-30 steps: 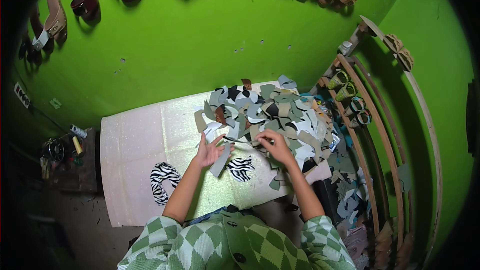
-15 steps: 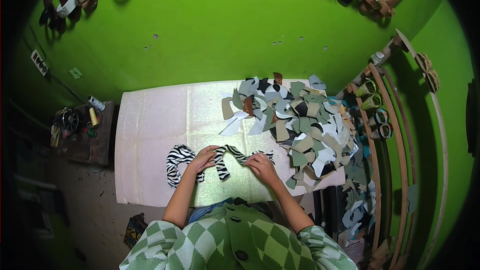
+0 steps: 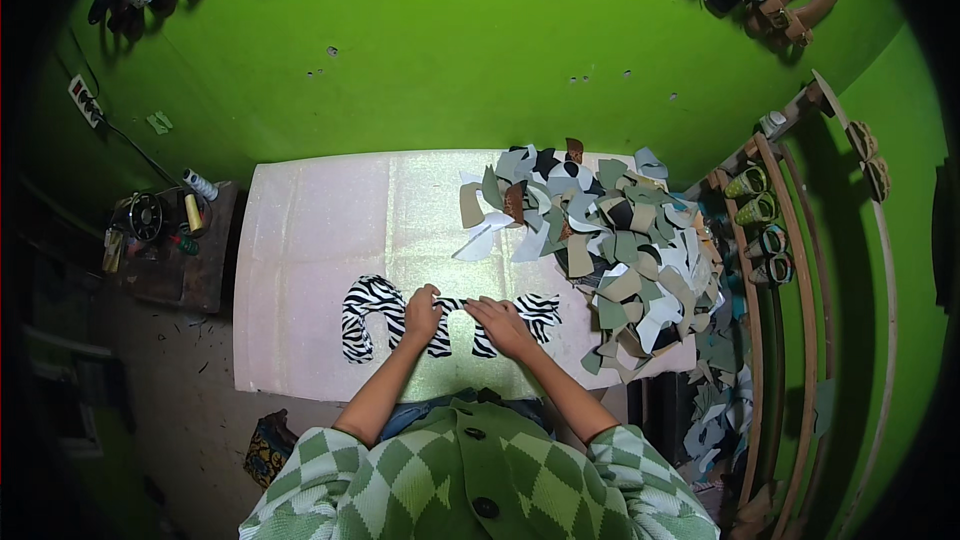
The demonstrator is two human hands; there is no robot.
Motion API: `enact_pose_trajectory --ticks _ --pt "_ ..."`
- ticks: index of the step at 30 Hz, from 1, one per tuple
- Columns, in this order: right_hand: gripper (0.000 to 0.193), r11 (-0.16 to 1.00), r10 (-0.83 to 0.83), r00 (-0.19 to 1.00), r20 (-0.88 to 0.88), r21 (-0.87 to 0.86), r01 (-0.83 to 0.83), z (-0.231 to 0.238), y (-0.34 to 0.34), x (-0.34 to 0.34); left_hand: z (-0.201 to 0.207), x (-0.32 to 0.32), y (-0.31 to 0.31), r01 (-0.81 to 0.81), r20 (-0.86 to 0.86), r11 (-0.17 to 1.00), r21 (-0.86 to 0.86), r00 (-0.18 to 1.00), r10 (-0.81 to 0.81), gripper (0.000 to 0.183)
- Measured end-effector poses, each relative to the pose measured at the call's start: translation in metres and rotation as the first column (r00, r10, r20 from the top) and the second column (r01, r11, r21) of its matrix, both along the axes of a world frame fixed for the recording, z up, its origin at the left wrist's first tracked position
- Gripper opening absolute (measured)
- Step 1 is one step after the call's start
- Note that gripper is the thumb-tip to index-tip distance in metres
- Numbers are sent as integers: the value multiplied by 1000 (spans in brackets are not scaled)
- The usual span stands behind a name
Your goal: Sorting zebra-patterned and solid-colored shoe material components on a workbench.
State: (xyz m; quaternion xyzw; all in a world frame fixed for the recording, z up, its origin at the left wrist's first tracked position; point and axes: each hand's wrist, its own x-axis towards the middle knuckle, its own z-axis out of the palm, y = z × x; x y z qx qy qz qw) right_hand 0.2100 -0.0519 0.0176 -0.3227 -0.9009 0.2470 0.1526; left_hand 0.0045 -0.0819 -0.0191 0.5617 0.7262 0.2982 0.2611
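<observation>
Several curved strips with black-and-white zebra print lie on the pale table (image 3: 310, 230). One arch-shaped zebra-print strip (image 3: 482, 343) is in front of me, its legs pointing toward me. My left hand (image 3: 422, 318) is closed at its left side, fingertips bent over the edge. Across its right shoulder my right hand (image 3: 502, 326) lies flat, fingers stretched out and pressing down. To the left rests a wider hook-shaped zebra-print piece (image 3: 360, 312), partly behind my left hand. Another zebra-print end (image 3: 543, 312) shows right of my right hand; how it joins the rest is hidden.
A large heap of cut scraps (image 3: 625, 240), grey-green, beige and white, covers the table's right side. Further right stands a wooden rack (image 3: 785, 270) with sandals (image 3: 757, 210). On the left, a dark small table (image 3: 180, 275) holds thread spools (image 3: 200, 183). Shoes hang on the green wall (image 3: 450, 60).
The arch-shaped strip has gone from loosely raised and twisted to lying flat. My right hand has moved left and flattened onto it. The whole view has shifted slightly.
</observation>
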Motion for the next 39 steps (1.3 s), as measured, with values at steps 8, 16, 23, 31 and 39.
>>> enact_pose_trajectory --ticks 8,16,23,31,39 --pt "50 996 -68 982 178 65 57 -21 -7 11 17 19 -15 49 -277 993 109 961 -17 29" --pt "47 844 -527 811 254 46 534 -4 25 68 7 24 -21 196 -284 973 121 946 -155 26" --pt "29 807 -501 836 224 -229 545 -9 37 99 21 39 -9 284 -270 946 156 933 -236 30" --pt "10 733 -660 750 -52 -267 626 -4 40 92 31 78 32 433 -43 881 190 900 -434 32" --pt "43 696 -708 701 -84 83 713 9 30 84 13 107 40 368 -347 917 -152 849 -398 30"
